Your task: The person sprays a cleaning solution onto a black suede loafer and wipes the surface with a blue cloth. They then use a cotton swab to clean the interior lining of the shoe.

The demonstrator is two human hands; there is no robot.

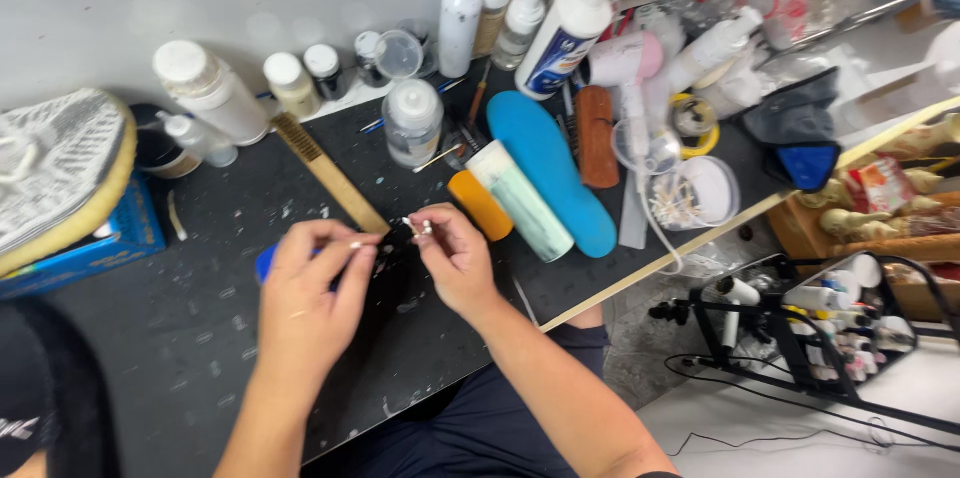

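At the far left a grey mesh shoe (55, 173) lies on a blue box (105, 243), on the dark worktable (180, 338). The left hand (310, 293) is closed, its fingers pinched on something small and pale; a blue object (264, 262) shows behind it. Just beside it, the right hand (455, 258) pinches a small white piece (418, 227) between thumb and fingertips, above the table's middle. To the right lie an orange tube (480, 205), a pale green tube (520, 200) and a blue insole (555, 163).
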